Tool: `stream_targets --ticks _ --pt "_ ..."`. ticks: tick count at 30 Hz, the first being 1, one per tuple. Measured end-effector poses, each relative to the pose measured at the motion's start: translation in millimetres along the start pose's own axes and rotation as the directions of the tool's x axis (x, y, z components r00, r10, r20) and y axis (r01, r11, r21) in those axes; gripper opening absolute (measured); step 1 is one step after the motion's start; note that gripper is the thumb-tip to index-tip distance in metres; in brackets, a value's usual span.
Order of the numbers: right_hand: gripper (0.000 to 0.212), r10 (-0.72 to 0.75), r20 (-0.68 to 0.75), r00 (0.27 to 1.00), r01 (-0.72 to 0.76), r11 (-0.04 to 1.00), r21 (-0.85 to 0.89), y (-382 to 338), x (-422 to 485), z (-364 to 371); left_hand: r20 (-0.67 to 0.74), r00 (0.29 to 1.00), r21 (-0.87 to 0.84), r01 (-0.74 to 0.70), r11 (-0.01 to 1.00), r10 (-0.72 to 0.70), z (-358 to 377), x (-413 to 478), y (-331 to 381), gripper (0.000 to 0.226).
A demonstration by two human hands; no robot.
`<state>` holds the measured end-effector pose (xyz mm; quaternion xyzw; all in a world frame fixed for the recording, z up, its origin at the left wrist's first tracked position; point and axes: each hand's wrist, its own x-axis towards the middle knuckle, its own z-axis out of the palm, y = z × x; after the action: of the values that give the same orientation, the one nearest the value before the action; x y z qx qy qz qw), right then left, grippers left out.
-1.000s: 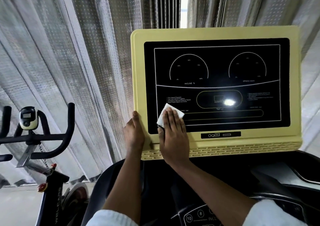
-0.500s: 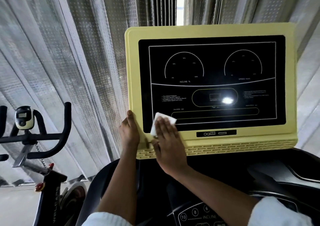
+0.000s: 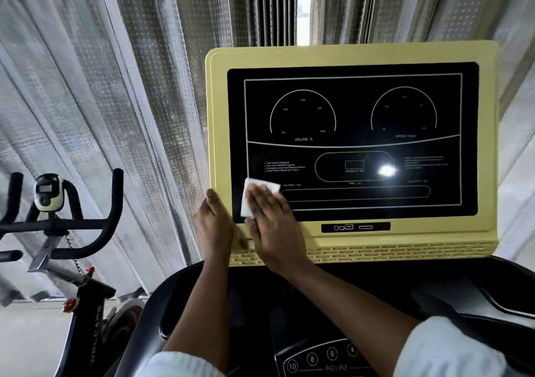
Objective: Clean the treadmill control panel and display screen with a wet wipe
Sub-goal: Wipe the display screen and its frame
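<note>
Nearest us the control panel [image 3: 318,360] with its incline buttons sits below our forearms, apart from the wipe (we judge its turn comes later). Our left hand [image 3: 214,226] rests on the yellow housing's [image 3: 347,54] left edge, probably to steady it, its fingers hidden behind so we cannot tell if they clamp. Our right hand [image 3: 273,226] lays straight, close-set fingers [image 3: 266,203] flat on the wet wipe [image 3: 259,185], pressing it against the display screen's [image 3: 353,110] lower left corner for even contact.
</note>
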<state>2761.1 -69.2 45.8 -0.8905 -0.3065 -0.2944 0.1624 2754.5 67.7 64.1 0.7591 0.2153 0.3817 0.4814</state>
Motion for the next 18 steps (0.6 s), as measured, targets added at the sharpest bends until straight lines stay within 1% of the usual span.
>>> stream_targets --ticks 1,3,4,5,6,9,10,11,12,14,15,16,18 --pt "0.058 0.063 -0.038 0.997 -0.063 0.998 -0.003 7 4 -4 -0.005 1.000 0.002 -0.021 1.000 0.021 1 0 -3 0.063" --pt "0.059 0.248 -0.121 0.961 -0.246 0.969 0.030 11 -5 -7 -0.015 0.999 0.025 -0.038 0.999 0.038 4 3 -11 0.071" --pt "0.060 0.314 -0.143 0.939 -0.311 0.949 0.047 7 -15 -4 -0.019 0.999 0.034 -0.038 0.999 0.039 5 3 -13 0.072" --pt "0.061 0.339 -0.146 0.929 -0.335 0.941 0.056 1 -25 1 -0.021 0.999 0.042 -0.039 0.998 0.040 5 4 -15 0.071" --pt "0.062 0.321 -0.135 0.937 -0.316 0.947 0.053 -5 -33 5 -0.025 0.999 0.051 -0.041 0.998 0.042 6 4 -15 0.068" --pt "0.062 0.145 -0.074 0.987 -0.142 0.989 0.038 -1 -31 6 -0.030 0.999 0.055 -0.043 0.998 0.044 6 2 -12 0.064" --pt "0.060 0.116 -0.064 0.991 -0.115 0.993 0.016 7 -25 3 -0.030 0.999 0.050 -0.042 0.998 0.043 5 2 -12 0.064" --pt "0.059 0.125 -0.073 0.989 -0.126 0.992 -0.006 16 -20 -2 -0.033 0.998 0.047 -0.043 0.998 0.044 5 2 -11 0.064" --pt "0.058 0.173 -0.105 0.979 -0.175 0.985 -0.010 23 -16 -6 -0.034 0.999 0.050 -0.040 0.998 0.042 5 1 -11 0.063" --pt "0.058 0.325 -0.173 0.930 -0.325 0.945 0.027 25 -21 -9 -0.034 0.999 0.055 -0.028 0.998 0.030 4 0 -8 0.064" --pt "0.059 0.378 -0.180 0.908 -0.376 0.925 0.043 21 -28 -7 -0.036 0.999 0.060 -0.022 0.998 0.024 4 0 -6 0.066" --pt "0.060 0.397 -0.172 0.902 -0.394 0.918 0.053 14 -36 -3 -0.040 0.999 0.069 -0.020 0.997 0.023 3 -1 -6 0.068" --pt "0.062 0.338 -0.135 0.931 -0.334 0.941 0.050 5 -48 2 -0.039 0.999 0.083 -0.018 0.996 0.021 4 -2 -5 0.070"
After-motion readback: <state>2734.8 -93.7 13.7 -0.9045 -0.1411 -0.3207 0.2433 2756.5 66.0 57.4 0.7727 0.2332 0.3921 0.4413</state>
